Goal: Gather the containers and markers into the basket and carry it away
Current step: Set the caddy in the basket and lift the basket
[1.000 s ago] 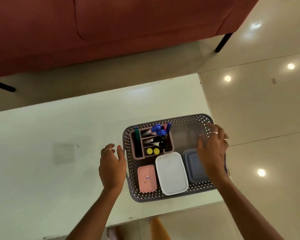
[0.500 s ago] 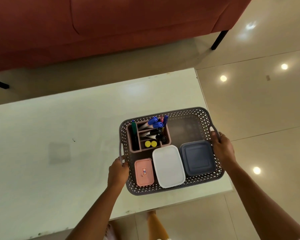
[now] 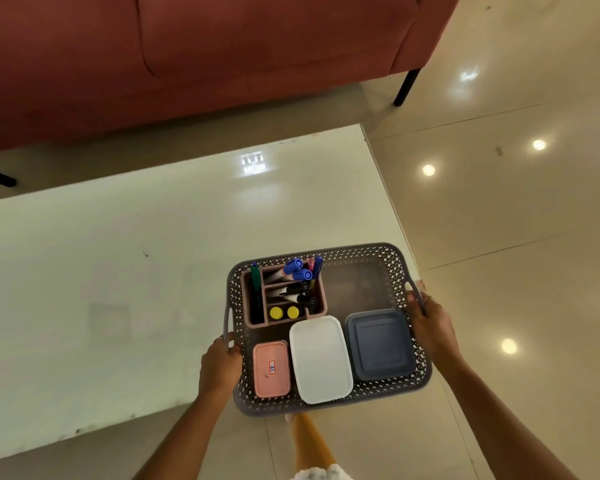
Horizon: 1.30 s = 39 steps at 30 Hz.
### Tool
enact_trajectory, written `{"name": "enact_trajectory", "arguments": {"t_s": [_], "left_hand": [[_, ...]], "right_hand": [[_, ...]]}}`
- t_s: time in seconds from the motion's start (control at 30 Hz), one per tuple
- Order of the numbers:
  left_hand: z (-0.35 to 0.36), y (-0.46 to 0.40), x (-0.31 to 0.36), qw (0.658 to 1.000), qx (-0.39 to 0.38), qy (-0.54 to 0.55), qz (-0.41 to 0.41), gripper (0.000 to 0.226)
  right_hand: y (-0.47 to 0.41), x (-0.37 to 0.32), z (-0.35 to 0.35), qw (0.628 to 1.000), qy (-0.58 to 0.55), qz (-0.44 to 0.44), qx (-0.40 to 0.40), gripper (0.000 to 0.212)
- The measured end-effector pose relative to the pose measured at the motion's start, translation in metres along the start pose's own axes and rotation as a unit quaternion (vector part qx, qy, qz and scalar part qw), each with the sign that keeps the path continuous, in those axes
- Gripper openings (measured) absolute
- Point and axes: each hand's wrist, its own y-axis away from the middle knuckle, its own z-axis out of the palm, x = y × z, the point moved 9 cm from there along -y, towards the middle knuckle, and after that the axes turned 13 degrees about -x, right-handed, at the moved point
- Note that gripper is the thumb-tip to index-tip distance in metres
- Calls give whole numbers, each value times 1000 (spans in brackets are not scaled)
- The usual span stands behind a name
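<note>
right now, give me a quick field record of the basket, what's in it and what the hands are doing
basket: grey, perforated, held over the table's near edge
left hand: grips left handle
right hand: grips right handle
organizer: rear left, holds markers
pink container: front left
white container: front middle
blue container: front right
table: white, glossy

Both of my forearms are bare, with no sleeves in view. I can make out a thin ring on a finger of my right hand [image 3: 430,323] and what looks like another on my left hand [image 3: 220,363]. Low down there is a bit of white speckled cloth [image 3: 321,474] I am wearing and one bare leg [image 3: 307,441].
</note>
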Motion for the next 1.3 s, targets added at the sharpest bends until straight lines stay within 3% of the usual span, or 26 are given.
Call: {"name": "enact_trajectory", "arguments": {"t_s": [0.33, 0.87, 1.03, 1.3], "left_hand": [[38, 90, -116, 1000, 8, 14, 18, 33], [158, 199, -320, 988, 16, 119, -99, 33], [213, 223, -335, 985, -6, 124, -116, 32], [275, 255, -281, 988, -14, 115, -98, 33]], "right_hand": [[129, 60, 18, 999, 7, -38, -7, 25], [252, 198, 54, 985, 112, -15, -132, 24], [272, 254, 26, 983, 119, 10, -143, 25], [292, 291, -63, 990, 98, 10, -99, 27]]}}
